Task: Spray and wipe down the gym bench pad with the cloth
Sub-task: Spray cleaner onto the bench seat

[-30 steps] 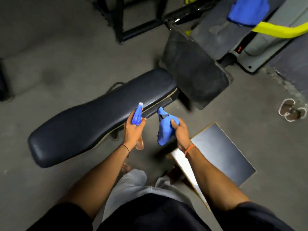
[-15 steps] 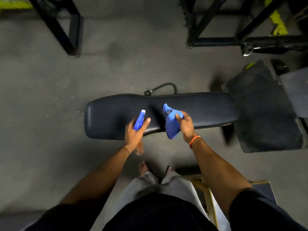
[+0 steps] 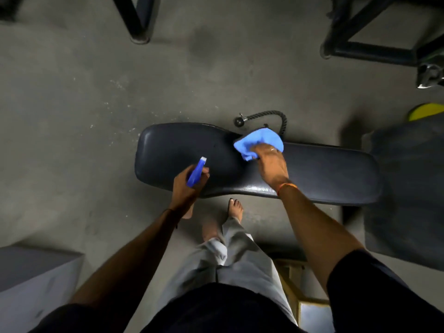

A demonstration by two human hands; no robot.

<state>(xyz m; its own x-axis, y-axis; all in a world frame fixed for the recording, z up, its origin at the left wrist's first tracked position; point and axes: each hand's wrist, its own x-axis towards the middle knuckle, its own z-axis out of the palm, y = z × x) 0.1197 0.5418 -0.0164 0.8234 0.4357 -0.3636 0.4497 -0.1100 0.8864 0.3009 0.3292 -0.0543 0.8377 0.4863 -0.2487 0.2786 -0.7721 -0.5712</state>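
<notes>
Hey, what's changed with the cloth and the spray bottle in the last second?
The right hand has brought the blue cloth down from the air onto the bench pad, near its far edge, and holds it there. The left hand still grips the blue spray bottle above the pad's near edge, nozzle pointing away.

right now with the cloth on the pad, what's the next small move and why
Probably sweep the cloth along the bench pad toward its right end. The right hand holds it at the pad's far edge near the middle, and the left hand holds the spray bottle clear of that path.
</notes>
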